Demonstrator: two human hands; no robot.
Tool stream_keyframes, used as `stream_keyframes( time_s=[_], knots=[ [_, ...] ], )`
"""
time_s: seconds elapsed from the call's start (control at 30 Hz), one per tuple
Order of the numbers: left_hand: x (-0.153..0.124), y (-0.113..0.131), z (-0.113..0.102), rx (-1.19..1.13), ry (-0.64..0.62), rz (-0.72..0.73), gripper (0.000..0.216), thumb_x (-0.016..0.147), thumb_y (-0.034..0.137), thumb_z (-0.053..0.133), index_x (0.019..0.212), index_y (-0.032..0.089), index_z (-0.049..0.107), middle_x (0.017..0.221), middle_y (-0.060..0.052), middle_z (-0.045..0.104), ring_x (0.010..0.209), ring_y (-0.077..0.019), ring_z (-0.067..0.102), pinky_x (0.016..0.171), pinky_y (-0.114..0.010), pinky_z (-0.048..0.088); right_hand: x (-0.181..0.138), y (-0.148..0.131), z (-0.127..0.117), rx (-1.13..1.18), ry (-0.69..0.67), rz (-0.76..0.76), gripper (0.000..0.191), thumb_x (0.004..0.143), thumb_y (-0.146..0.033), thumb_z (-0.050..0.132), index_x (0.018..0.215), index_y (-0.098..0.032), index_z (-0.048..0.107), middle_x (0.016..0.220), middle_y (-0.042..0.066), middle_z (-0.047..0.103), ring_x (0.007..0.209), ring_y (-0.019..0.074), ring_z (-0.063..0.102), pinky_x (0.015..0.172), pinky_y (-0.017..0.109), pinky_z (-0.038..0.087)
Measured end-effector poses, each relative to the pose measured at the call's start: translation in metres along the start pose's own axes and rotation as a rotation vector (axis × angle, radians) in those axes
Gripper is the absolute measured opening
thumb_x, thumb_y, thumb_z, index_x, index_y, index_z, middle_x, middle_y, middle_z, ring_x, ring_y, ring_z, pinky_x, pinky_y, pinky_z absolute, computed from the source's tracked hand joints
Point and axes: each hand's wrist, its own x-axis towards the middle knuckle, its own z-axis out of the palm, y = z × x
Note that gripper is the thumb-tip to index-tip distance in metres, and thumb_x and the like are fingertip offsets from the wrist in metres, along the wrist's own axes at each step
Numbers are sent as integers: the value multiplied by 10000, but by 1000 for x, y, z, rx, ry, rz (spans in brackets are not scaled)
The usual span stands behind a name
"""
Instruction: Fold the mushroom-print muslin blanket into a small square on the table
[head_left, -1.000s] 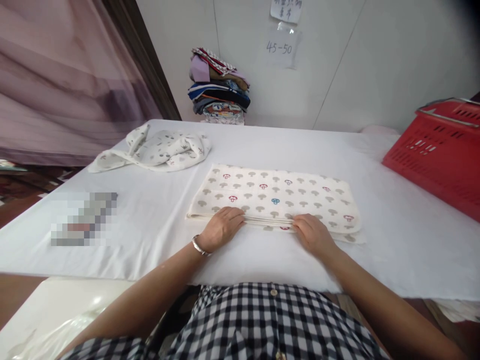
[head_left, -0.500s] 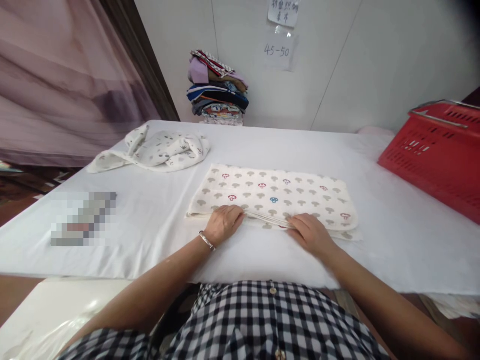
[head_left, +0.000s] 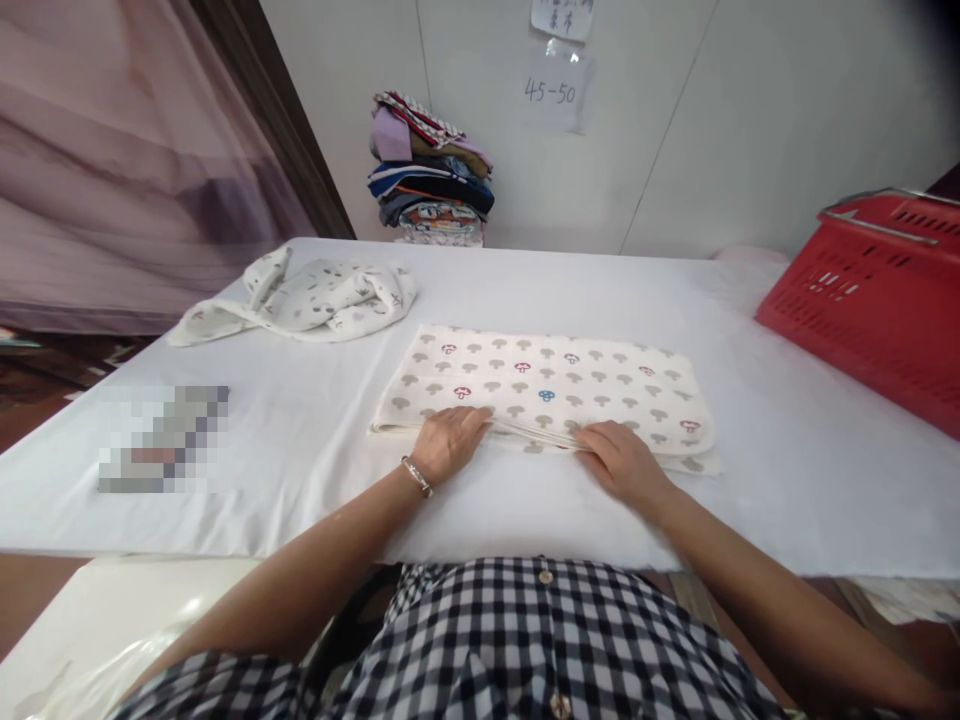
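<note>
A folded cream cloth with a mushroom print lies flat in the middle of the white table. My left hand, with a bracelet on the wrist, rests on its near edge at the left, fingers curled over the layers. My right hand lies on the same near edge further right, fingers bent and pinching the cloth's layers.
A second, crumpled printed cloth lies at the table's back left. A stack of folded clothes stands against the wall. A red plastic basket sits at the right. A blurred patch is at the left.
Both hands stay on the cloth's near edge; the right hand has slid slightly left. The view has shifted a little.
</note>
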Motion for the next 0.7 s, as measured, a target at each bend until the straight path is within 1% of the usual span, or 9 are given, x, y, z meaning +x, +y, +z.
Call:
stream_keyframes(
  time_s=[0.07,0.2,0.3,0.37,0.43,0.53,0.63,0.7],
  knots=[
    [0,-1,1,-9,7,20,147,909,199,416,977,159,539,770,-38,648,691,-149,617,611,-257,460,2,-1,-1,45,0,72,236,906,-240,429,1106,-191,544,996,93,616,894,214,562,749,367,464],
    [-2,-4,0,-18,15,101,146,873,125,412,859,167,550,816,-44,657,708,-146,617,600,-253,469,9,0,-6,179,-40,202,192,893,-254,439,1014,-226,585,966,51,625,880,192,572,747,337,473],
    [-4,-5,-2,7,23,150,162,843,85,422,869,171,556,864,-45,663,717,-148,618,585,-252,474,11,1,-6,210,-53,232,201,898,-261,421,1013,-240,584,962,39,631,890,192,576,756,337,475],
    [-5,-5,-4,25,25,176,189,836,76,424,910,179,564,923,-52,665,766,-157,625,610,-261,489,10,2,-4,177,-23,201,226,908,-254,398,1053,-236,570,976,51,627,891,198,574,754,345,475],
    [-7,-5,-5,34,10,186,201,837,83,429,929,190,572,1030,-60,653,831,-169,627,656,-281,506,8,3,-2,122,8,136,234,914,-237,383,1056,-227,569,969,69,617,874,199,569,736,344,473],
    [-9,-5,-5,28,-40,162,208,827,73,420,875,195,583,1178,-62,599,854,-172,628,682,-299,520,5,4,-1,32,21,0,246,909,-178,366,966,-210,603,926,83,596,839,192,549,705,324,458],
    [-10,-6,-4,1,-46,137,232,818,48,388,826,181,578,1202,-66,588,828,-167,635,659,-298,528,3,3,-1,-68,-8,-75,270,900,-143,370,896,-212,630,884,69,579,780,176,527,673,303,435],
    [-10,-6,-2,-21,-16,135,231,821,45,386,859,171,576,1170,-72,608,837,-169,639,662,-297,533,3,2,-2,-106,-28,-90,271,901,-141,379,951,-221,633,890,64,579,775,172,524,679,301,432]
  ],
)
